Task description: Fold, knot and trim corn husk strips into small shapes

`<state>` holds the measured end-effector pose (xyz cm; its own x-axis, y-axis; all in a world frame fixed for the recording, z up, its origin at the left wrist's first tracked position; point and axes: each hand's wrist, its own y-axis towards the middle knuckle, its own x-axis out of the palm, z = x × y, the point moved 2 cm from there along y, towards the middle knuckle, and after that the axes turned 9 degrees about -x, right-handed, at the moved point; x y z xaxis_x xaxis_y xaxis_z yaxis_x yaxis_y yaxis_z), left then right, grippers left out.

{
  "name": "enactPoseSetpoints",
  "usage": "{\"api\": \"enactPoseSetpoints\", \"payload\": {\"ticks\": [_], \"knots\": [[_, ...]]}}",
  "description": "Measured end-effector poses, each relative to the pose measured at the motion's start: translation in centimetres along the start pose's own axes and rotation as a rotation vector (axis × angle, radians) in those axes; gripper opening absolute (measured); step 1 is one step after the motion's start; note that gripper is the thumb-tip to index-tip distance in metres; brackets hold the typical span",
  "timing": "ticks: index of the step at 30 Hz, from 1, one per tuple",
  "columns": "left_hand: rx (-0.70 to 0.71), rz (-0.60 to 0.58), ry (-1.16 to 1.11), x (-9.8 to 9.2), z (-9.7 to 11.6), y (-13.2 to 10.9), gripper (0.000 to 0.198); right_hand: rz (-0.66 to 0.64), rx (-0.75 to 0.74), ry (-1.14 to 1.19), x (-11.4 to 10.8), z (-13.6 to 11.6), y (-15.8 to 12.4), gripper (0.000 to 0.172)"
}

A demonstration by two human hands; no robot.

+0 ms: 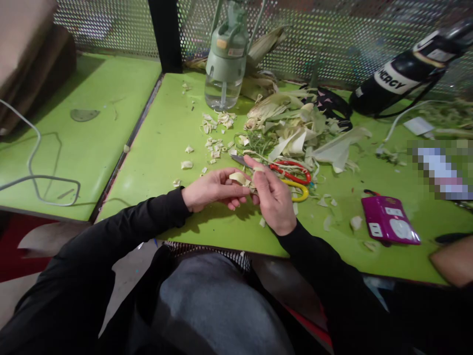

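My left hand (212,190) and my right hand (273,197) meet over the green table (155,153). Between their pinched fingertips is a small pale strip of corn husk (238,177). Both hands have their fingers closed on it. Just behind my right hand lie scissors with red and yellow handles (291,180); their blade tip pokes out to the left of the fingers. A heap of corn husks and leaves (291,128) lies beyond the scissors. Small cut husk pieces (216,138) are scattered to the left of the heap.
A pale green water bottle (226,59) stands at the back by a perforated metal screen. A black bottle (402,74) lies at the back right. A magenta device (389,219) sits at the right, near another person's hand (453,264). A white cable (37,167) loops on the left table.
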<state>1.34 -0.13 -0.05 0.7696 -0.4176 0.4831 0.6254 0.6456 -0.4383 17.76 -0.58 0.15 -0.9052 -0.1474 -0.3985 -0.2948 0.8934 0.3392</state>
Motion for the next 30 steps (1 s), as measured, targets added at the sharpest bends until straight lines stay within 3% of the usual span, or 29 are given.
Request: {"api": "enactPoseSetpoints", "payload": {"ticks": [4,9,13,15,17,22,27,30], "knots": [[0.049,0.029,-0.048,-0.3,0.2,0.0,0.021,-0.006,0.009,0.115,-0.4,0.3,0.3,0.038],[0.059,-0.069,-0.221,-0.7,0.5,0.0,0.031,-0.041,-0.041,0.237,-0.1,0.1,0.4,0.037],[0.030,-0.102,-0.269,-0.6,0.2,0.0,0.014,0.023,-0.034,0.198,-0.1,0.0,0.4,0.034],[0.015,-0.115,-0.237,-0.5,0.1,0.0,0.005,0.043,-0.020,0.145,-0.3,0.1,0.5,0.029],[0.019,-0.118,-0.158,-0.5,0.2,-0.2,0.010,0.033,-0.015,0.140,-0.5,0.3,0.6,0.027],[0.027,-0.053,0.218,-1.2,1.0,-0.8,0.021,-0.132,0.106,0.237,-0.9,0.5,0.9,0.040],[0.042,0.022,0.232,-1.1,1.5,-0.8,0.010,-0.135,0.103,0.217,-1.5,-0.3,0.9,0.029],[0.095,0.041,0.293,-0.6,1.4,-0.5,0.018,-0.104,0.072,0.179,-1.4,-0.3,1.0,0.025]]}}
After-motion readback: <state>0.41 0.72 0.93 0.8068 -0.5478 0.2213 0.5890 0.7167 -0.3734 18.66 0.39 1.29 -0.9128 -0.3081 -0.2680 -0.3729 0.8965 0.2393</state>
